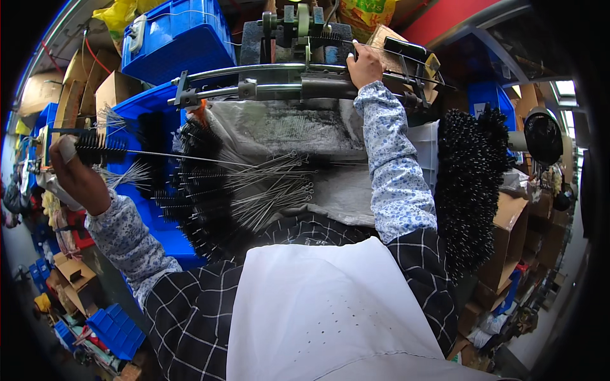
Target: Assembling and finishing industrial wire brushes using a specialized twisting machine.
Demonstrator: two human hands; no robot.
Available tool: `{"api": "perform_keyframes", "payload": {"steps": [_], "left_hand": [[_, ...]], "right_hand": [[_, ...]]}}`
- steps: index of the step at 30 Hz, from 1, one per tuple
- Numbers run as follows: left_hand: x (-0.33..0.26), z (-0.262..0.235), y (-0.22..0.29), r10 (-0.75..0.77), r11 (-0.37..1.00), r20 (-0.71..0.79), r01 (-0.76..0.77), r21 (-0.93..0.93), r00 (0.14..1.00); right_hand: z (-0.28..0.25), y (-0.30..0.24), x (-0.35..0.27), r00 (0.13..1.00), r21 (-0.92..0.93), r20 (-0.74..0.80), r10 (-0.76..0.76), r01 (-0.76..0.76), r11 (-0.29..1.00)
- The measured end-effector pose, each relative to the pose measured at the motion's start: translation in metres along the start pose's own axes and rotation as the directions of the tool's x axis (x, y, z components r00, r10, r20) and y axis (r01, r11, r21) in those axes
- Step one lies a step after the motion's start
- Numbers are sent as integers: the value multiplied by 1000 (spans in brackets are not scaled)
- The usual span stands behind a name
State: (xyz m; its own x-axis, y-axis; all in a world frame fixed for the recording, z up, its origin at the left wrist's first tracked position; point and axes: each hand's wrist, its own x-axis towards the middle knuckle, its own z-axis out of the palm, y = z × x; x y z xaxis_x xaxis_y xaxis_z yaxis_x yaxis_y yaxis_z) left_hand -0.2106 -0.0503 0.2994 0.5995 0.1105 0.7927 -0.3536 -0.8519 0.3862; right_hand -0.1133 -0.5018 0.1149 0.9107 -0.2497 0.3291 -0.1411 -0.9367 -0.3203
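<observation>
While our L hand [81, 179] grips a blk brush [101, 150], our R hand [366, 66] is at R edge of machine [304, 24]. Can't tell R grip.

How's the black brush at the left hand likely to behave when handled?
The black brush is probably light, mostly bristles on thin wire. The wire runs nearly straight, so it's likely springy rather than floppy. Its rounded bristles may roll if pushed.

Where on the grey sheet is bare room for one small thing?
The creased grey sheet looks largely bare between the looped silver wire handles and the blue-flowered right sleeve, and, smudged, below the shiny metal rails. Crowded: leftward, black bristle brushes; beyond the sleeve, a dense black bristle heap.
</observation>
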Motion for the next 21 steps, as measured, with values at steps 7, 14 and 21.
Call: {"api": "perform_keyframes", "payload": {"steps": [7, 14, 21], "left_hand": [[-17, -33, -32, 71, 994, -6, -71, 83, 997], [-26, -27, -19, 163, 960, -20, -154, 235, 986], [-29, 12, 31, -254, 911, 49, 256, -324, 966]], "right_hand": [[15, -15, 0, 997, 28, -53, -47, 49, 998], [24, -65, -5, 998, 0, -60, -26, 26, 1000], [20, -80, -11, 1000, -24, -16, -18, 18, 1000]]}}
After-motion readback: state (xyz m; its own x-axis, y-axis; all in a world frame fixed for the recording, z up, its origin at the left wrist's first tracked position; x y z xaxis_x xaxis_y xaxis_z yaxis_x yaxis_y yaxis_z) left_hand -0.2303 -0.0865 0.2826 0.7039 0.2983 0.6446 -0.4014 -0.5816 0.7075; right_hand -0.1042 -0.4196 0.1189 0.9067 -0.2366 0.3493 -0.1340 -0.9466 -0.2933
